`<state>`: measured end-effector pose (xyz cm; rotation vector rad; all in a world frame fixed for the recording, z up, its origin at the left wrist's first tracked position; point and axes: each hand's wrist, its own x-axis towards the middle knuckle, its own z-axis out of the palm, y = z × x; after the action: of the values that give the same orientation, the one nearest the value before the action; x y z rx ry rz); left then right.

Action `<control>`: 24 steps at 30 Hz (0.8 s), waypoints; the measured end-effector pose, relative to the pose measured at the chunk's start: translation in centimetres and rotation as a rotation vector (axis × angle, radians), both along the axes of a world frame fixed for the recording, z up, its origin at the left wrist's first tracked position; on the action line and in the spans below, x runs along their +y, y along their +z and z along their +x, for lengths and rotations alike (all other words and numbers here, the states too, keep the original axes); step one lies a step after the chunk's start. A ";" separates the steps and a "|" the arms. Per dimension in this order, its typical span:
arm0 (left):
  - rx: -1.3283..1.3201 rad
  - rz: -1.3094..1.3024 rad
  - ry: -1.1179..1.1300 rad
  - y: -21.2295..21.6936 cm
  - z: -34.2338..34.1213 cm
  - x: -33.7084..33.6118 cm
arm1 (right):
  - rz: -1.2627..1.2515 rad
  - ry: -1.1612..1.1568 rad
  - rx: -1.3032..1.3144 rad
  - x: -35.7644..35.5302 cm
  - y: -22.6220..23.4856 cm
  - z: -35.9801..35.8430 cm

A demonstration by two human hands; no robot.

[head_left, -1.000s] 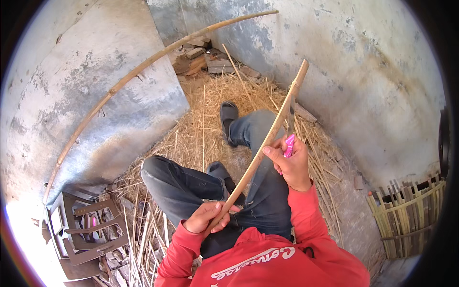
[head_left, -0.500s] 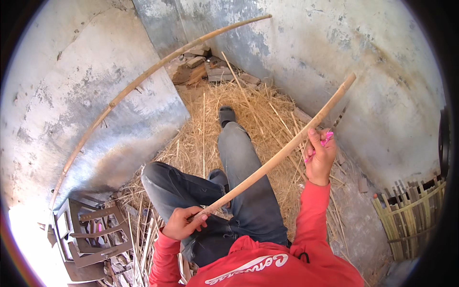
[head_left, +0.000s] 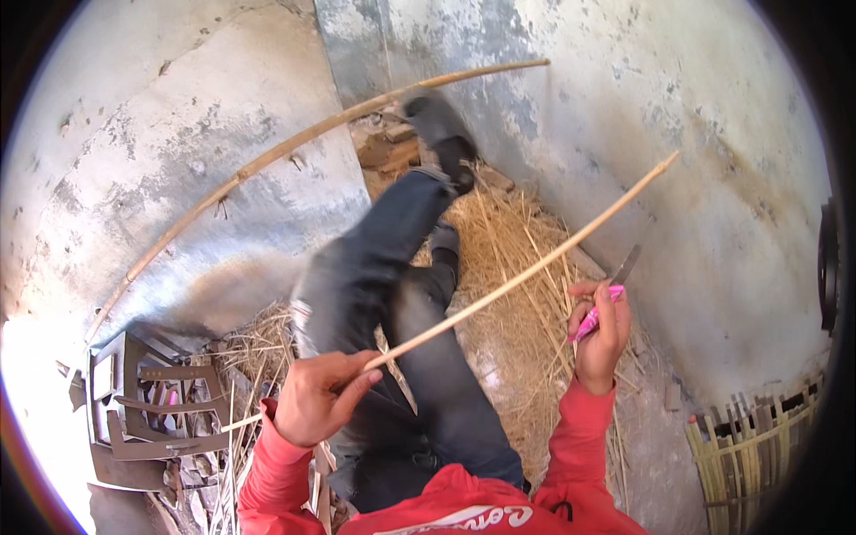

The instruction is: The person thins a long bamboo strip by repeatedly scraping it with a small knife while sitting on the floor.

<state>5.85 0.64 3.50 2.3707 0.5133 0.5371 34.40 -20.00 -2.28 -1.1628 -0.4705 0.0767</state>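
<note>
My left hand (head_left: 321, 397) is closed round the lower part of a long, pale bamboo strip (head_left: 526, 272), which slants up to the right over my legs. Its short tail end pokes out behind the wrist. In my right hand (head_left: 603, 334) is a knife (head_left: 629, 264) with a bright pink handle, its blade pointing up and away. The right fingers are wrapped round that handle, below the strip and apart from it. One of my dark-trousered legs (head_left: 379, 241) is stretched forward and blurred.
A long bamboo pole (head_left: 267, 159) curves along the left wall. Straw and shavings (head_left: 504, 241) cover the floor, with rubble (head_left: 392, 143) in the corner. A dark slatted frame (head_left: 160, 401) stands at left, a woven bamboo basket (head_left: 758, 446) at right.
My right hand has come off the strip, and the knife blade now shows plainly. The strip has turned to a narrower side. One leg has swung forward and up.
</note>
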 end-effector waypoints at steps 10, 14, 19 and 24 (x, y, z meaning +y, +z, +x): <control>-0.122 -0.079 -0.005 -6.0 0.1 1.6 | -0.152 0.126 0.030 6.6 -0.2 -1.1; -0.090 -0.028 0.001 -7.1 2.3 2.8 | -0.233 0.076 -0.012 7.3 -1.2 -0.5; -0.163 -0.003 0.101 -8.1 2.7 3.7 | -0.340 0.022 -0.047 7.2 -3.1 1.1; -0.138 0.019 0.174 -8.1 -0.1 5.5 | -0.528 -0.069 -0.265 8.7 -3.6 4.6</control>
<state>5.72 6.17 -4.62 2.2986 0.6572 0.7815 39.01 -11.28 -5.89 -1.7188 -0.6668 -0.0157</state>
